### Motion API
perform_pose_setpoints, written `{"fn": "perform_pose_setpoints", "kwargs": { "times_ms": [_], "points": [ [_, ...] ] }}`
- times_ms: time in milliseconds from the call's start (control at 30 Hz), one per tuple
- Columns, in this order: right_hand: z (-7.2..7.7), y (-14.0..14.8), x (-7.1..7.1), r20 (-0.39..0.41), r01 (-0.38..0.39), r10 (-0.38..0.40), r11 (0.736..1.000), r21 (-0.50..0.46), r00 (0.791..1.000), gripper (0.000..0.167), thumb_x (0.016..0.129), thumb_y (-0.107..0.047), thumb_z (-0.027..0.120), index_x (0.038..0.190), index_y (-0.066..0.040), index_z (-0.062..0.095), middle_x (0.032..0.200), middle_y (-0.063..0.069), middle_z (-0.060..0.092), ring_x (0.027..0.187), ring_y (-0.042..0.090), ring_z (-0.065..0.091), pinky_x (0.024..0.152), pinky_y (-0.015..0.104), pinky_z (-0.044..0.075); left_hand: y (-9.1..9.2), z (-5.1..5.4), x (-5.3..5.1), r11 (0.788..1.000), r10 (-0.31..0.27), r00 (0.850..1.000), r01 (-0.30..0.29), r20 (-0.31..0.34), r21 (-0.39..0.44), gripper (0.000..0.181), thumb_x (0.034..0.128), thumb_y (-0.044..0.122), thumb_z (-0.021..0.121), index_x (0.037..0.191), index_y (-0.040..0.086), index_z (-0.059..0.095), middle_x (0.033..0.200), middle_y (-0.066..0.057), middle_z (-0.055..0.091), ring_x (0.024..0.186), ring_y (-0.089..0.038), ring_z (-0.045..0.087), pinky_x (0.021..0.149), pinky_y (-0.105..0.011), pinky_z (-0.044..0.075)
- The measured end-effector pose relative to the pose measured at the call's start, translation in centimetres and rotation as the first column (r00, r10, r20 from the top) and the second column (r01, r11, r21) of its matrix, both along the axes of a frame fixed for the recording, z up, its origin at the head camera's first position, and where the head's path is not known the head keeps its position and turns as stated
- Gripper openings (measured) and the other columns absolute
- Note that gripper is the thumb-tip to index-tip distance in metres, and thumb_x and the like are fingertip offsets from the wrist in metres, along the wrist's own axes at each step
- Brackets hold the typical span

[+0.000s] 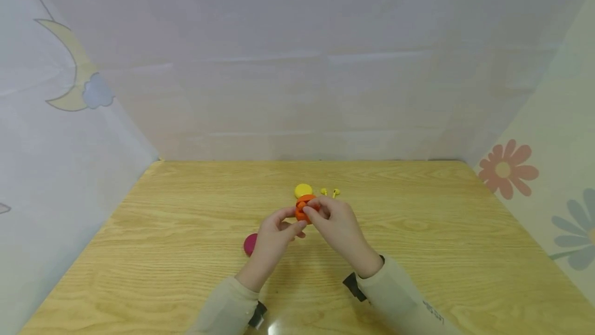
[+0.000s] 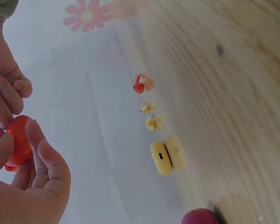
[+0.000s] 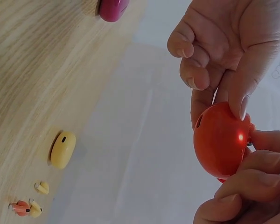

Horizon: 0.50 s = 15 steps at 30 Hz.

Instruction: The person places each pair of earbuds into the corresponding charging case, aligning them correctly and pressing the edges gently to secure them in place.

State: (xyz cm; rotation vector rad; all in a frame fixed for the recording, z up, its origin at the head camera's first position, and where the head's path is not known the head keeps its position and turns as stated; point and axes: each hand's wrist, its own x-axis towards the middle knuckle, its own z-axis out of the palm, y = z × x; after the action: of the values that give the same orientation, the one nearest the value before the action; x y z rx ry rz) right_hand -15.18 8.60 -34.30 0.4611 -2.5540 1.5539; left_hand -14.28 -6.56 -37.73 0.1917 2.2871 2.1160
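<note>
An orange-red earbud case (image 1: 304,216) is held up over the table, its lid raised. My left hand (image 1: 274,234) grips it between thumb and fingers. At the case's open side, my right hand (image 1: 339,224) pinches an orange earbud (image 3: 252,128), partly hidden by the fingertips. A small light glows on the case's shell in the right wrist view. Another orange earbud (image 2: 138,85) lies on the table, near two yellow earbuds (image 2: 151,123); the right hand hides this orange one in the head view.
Behind the hands sits a shut yellow case (image 1: 303,190), left of the yellow earbuds. A magenta case (image 1: 250,244) lies beside the left wrist, partly covered by it. The wooden table (image 1: 186,211) meets pale cloth walls at the back and sides.
</note>
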Motion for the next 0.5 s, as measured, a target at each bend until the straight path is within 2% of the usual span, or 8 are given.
{"fn": "perform_pose_setpoints", "kwargs": {
  "times_ms": [300,500],
  "points": [
    [-0.04,-0.18,0.04,0.006,0.035,-0.035,0.999,0.026,0.999,0.007,0.088,-0.003,0.069,0.082,-0.002,0.067,0.057,0.0,0.045,0.052,0.014,0.037,0.046,0.022,0.028,-0.01,0.1,0.1,1.0,0.002,1.0,-0.002,-0.023,-0.007,0.032,0.0929,0.011,0.066,0.121,-0.005,0.063,0.108,-0.017,0.068,0.077,-0.028,0.067,0.076,-0.041,0.051],
    [-0.23,-0.2,0.3,0.003,0.035,-0.035,0.999,-0.007,0.999,0.004,0.089,-0.004,0.069,0.09,-0.001,0.067,0.058,0.0,0.042,0.052,0.015,0.037,0.046,0.022,0.029,-0.03,0.13,0.18,1.0,0.002,1.0,-0.002,-0.031,0.002,0.032,0.0927,0.01,0.066,0.121,-0.005,0.063,0.107,-0.017,0.068,0.077,-0.029,0.067,0.077,-0.042,0.051]
  ]
}}
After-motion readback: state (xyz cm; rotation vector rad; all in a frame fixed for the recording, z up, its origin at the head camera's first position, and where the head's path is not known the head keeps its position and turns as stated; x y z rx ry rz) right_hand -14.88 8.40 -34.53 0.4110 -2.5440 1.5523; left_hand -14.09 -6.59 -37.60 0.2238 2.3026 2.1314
